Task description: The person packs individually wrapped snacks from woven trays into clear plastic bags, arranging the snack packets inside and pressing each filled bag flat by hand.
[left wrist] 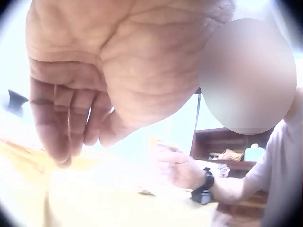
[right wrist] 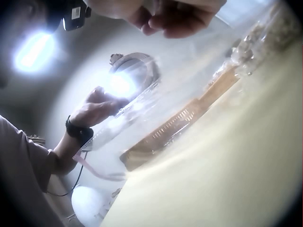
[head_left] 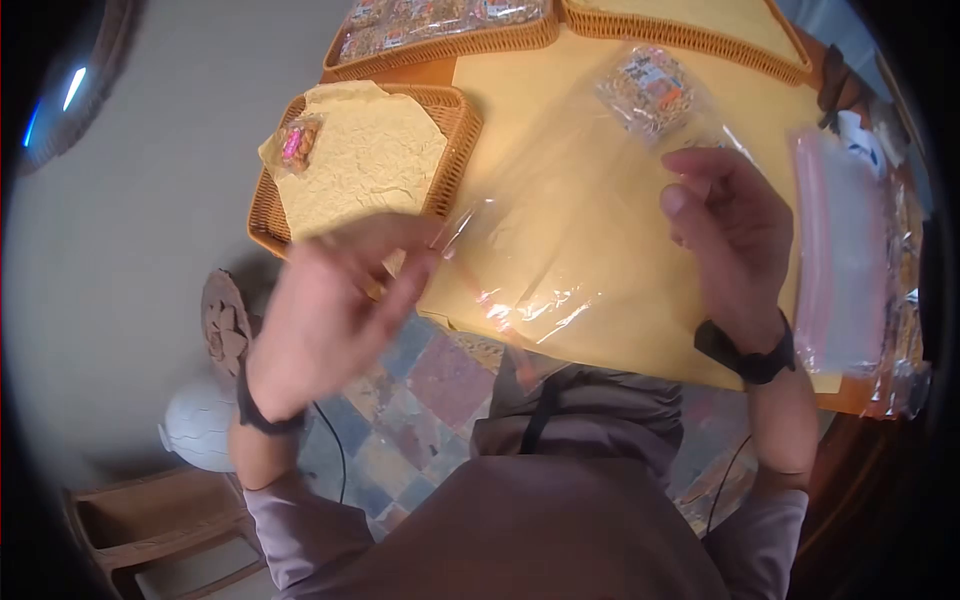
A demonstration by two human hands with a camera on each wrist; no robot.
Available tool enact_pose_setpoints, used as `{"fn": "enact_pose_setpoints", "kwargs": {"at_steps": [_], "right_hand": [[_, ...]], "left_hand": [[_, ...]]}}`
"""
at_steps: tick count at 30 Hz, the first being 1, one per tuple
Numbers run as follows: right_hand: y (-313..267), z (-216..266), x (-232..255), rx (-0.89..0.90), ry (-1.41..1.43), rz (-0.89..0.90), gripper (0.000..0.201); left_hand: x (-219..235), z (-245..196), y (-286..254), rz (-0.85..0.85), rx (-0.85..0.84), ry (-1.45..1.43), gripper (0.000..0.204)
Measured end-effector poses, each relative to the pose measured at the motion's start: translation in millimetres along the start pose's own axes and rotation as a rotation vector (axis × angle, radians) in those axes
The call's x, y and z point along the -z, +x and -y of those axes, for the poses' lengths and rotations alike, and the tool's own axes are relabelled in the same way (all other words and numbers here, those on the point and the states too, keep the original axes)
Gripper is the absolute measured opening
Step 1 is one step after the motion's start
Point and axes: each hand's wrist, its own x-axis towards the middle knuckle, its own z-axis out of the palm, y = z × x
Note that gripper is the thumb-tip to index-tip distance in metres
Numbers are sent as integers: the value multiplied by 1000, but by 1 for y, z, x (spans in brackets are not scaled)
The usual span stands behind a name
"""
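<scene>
The left hand (head_left: 325, 315) is clamped on the near left edge of a large clear plastic bag (head_left: 560, 240), pinching it between thumb and fingers. The right hand (head_left: 735, 225) is raised beside the bag's right side with its fingers bent; in the head view its thumb and forefinger look slightly apart, but I cannot tell whether it grips the film. The bag spreads slantwise between the 2 hands above a yellow paper sheet (head_left: 740, 365) on the wooden table (head_left: 855, 398), with a reddish strip (head_left: 490, 310) near its lower left edge. At its far end, just beyond the right hand, is 1 snack packet (head_left: 650, 90) with a printed label; whether it lies inside the bag or under it is unclear. To the left, a wicker basket (head_left: 462, 130) lined with crinkled yellow paper (head_left: 370, 150) holds 1 small packet with a pink label (head_left: 298, 145). At the far side are 2 more baskets: a packet-filled basket (head_left: 480, 42) and, to its right, a paper-lined basket (head_left: 700, 47). Clear bags with pink strips (head_left: 840, 260) lie at the table's right side, beside more clear packaging (head_left: 905, 270).
</scene>
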Motion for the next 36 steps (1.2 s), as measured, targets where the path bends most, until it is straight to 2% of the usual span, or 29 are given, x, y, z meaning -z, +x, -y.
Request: {"fn": "enact_pose_setpoints", "kwargs": {"at_steps": [1,3,5,7,9,12,13,15,16,17,19,20,22,25,30,32,33,35,36], "right_hand": [[1,-2,0,-5,-4,3,20],[0,-6,-2,8,10,-6,18],[-2,-7,-4,96,-212,33,15],[-5,-4,-3,171,-277,67,15],[-4,-3,-2,246,-345,98,15],[-1,-5,0,339,-397,137,15],[0,-3,-1,378,-425,164,15],[0,0,-1,396,-465,187,15],[1,1,-1,430,-494,219,15],[2,1,0,457,-526,254,14],[3,-6,-1,459,-490,247,13],[4,-8,-1,478,-469,237,13],[5,-12,-1,503,-461,214,14],[6,-14,0,515,-502,230,14],[5,-17,-4,560,-536,231,15],[4,-17,-5,560,-546,236,16],[3,-16,-5,565,-558,250,16],[3,-16,-5,571,-567,268,16],[2,-17,-5,564,-568,276,16]], "left_hand": [[6,13,10,-83,48,68,18],[22,34,42,-151,-7,210,19],[27,60,82,-238,-119,263,24],[33,83,125,-215,-137,372,31],[34,103,167,-229,-39,386,38],[29,121,213,-298,10,307,47],[28,123,225,-288,5,301,47],[27,132,246,-225,152,311,51],[29,145,257,-150,153,207,52],[27,155,261,-121,149,189,52],[22,163,268,-88,-286,220,54],[19,163,273,-71,-292,195,54],[15,161,282,-156,212,-124,55],[23,177,291,-77,300,-101,54],[39,176,289,-53,391,-86,55],[54,185,291,10,337,53,46],[48,170,279,10,343,51,46],[27,126,247,-165,124,-234,44],[44,186,270,-166,130,-234,44]]}}
